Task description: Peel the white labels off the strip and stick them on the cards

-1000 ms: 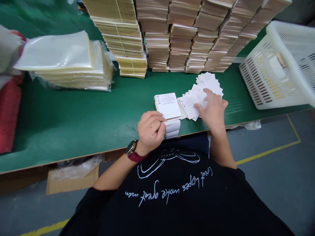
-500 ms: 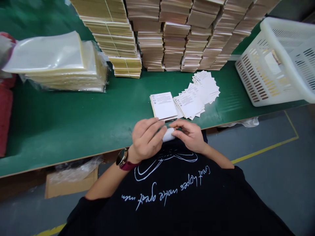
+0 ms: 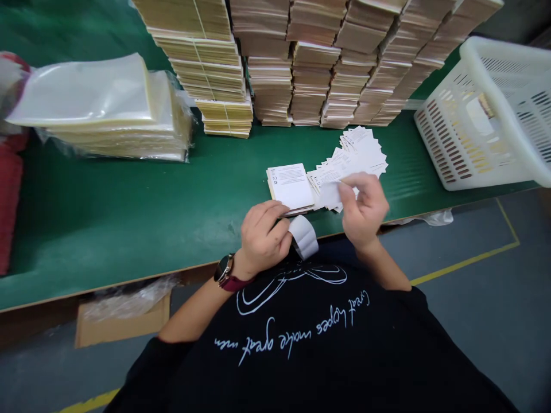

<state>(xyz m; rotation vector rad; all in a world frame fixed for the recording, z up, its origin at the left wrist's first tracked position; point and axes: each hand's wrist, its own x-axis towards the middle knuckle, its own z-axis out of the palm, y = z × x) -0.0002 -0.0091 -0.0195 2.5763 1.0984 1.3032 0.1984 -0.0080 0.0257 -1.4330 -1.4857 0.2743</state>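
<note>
My left hand (image 3: 266,236) is closed on a curled white label strip (image 3: 305,236), which hangs at the table edge in front of the shirt. Its fingertips are by the near edge of a neat stack of printed white cards (image 3: 293,186). My right hand (image 3: 365,207), raised over the table edge, pinches a small white label (image 3: 330,194) between thumb and index finger. This label is in front of a fanned-out pile of printed cards (image 3: 365,150) and covers part of it.
Tall stacks of cards (image 3: 310,83) stand along the back of the green table (image 3: 142,212). Clear plastic sleeves (image 3: 94,94) lie in a bag at the left. A white slotted basket (image 3: 469,120) stands at the right, and something red (image 3: 8,201) at the far left.
My hands were together at the strip. My right hand has moved up and to the right with a small label, and more of the curled strip shows beside my left hand.
</note>
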